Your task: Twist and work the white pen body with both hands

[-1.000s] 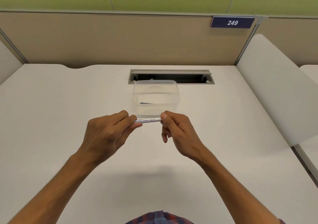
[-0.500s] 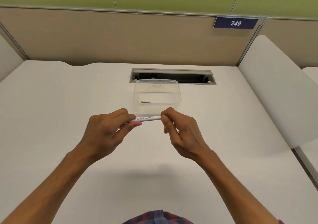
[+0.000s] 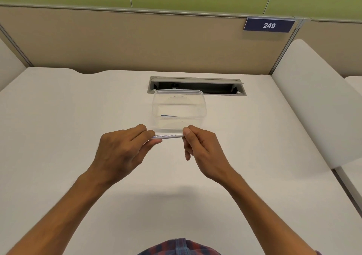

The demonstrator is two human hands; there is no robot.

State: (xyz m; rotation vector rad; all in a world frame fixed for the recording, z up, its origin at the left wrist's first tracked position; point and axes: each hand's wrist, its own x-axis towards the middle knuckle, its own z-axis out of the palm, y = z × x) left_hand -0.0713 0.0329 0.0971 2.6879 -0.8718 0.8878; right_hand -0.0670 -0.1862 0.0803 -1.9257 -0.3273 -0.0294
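Both hands hold a thin white tube with blue print [image 3: 168,136] level above the white desk [image 3: 58,137]. My left hand [image 3: 121,151] grips its left end between curled fingers and thumb. My right hand [image 3: 199,147] pinches the right end with thumb and forefinger. Just behind the tube stands a clear plastic container [image 3: 179,109], open at the top, with a small dark blue strip [image 3: 168,115] lying inside it.
A grey cable slot [image 3: 196,85] is cut into the desk behind the container. A beige partition with a blue "249" plate [image 3: 269,25] closes the back. A white divider panel [image 3: 313,102] stands along the right side.
The hands and the tube have barely shifted; the grip looks the same. The camera tilted slightly.
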